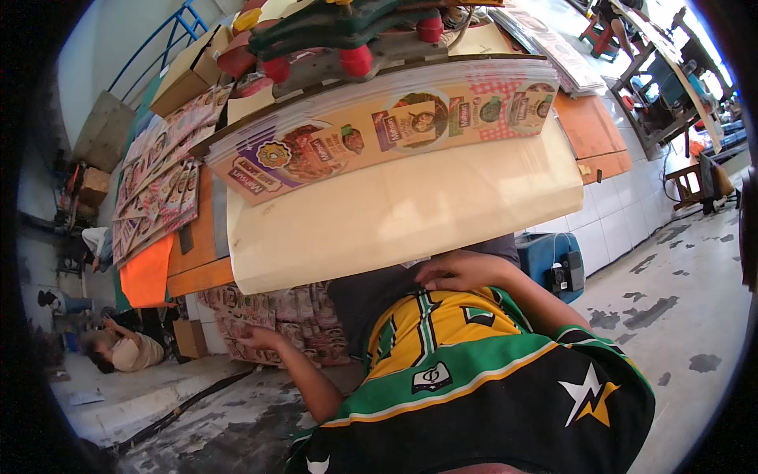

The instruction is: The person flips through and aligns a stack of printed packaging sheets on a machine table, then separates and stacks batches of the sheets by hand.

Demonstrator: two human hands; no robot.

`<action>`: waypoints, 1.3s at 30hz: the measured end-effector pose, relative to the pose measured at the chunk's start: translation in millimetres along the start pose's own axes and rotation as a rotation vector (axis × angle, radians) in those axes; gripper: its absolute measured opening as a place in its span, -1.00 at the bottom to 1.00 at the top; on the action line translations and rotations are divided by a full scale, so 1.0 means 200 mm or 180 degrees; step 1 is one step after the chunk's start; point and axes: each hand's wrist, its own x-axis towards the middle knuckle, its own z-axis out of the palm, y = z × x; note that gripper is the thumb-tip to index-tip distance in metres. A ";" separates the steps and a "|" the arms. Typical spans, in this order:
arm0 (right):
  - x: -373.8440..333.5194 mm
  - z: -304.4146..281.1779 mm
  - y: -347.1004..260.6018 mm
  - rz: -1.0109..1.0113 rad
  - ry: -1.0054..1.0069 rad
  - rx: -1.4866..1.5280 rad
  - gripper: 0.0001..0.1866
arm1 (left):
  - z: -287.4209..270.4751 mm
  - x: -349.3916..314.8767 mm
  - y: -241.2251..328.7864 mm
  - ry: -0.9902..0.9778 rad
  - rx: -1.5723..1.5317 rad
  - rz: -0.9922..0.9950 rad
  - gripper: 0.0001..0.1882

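My right hand (454, 270) rests at my waist, over the dark trousers and the hem of my jersey. Its fingers are loosely bent and apart, with nothing seen in them. Low on the left, my left hand (262, 338) hangs beside stacked bundles of printed packaging (304, 312) under the table; its fingers look stretched out, and whether they touch the bundles I cannot tell. In front of me, a stack of printed food-packaging sheets (410, 122) lies under a machine's long bar, behind a cream sheet-covered board (410, 205) that curves over the table's near edge.
A green machine with red knobs (355, 39) stands over the sheets. More printed sheets (162, 174) and a cardboard box (189, 71) sit at the left. An orange tabletop (588, 134), a blue container (545, 257) and a wooden bench (663, 79) are at the right. Another person (130, 347) sits far left.
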 end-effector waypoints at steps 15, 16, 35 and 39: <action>-0.50 -0.59 -0.37 -0.0874 0.2270 0.0627 -0.76 | 0.50 -0.34 1.56 -0.1745 -0.1564 0.2008 -0.57; -0.51 -0.65 -0.31 -0.1116 0.2898 0.0584 -0.78 | 0.57 -0.35 1.59 -0.1738 -0.1569 0.2016 -0.57; -0.37 -0.96 0.07 -0.1302 0.4796 0.0085 -0.60 | 0.75 -0.46 1.56 -0.2998 -0.1837 0.0892 -0.58; -0.38 -0.96 0.05 -0.1432 0.4765 0.0241 -0.61 | 0.75 -0.45 1.54 -0.2691 -0.1948 0.0772 -0.63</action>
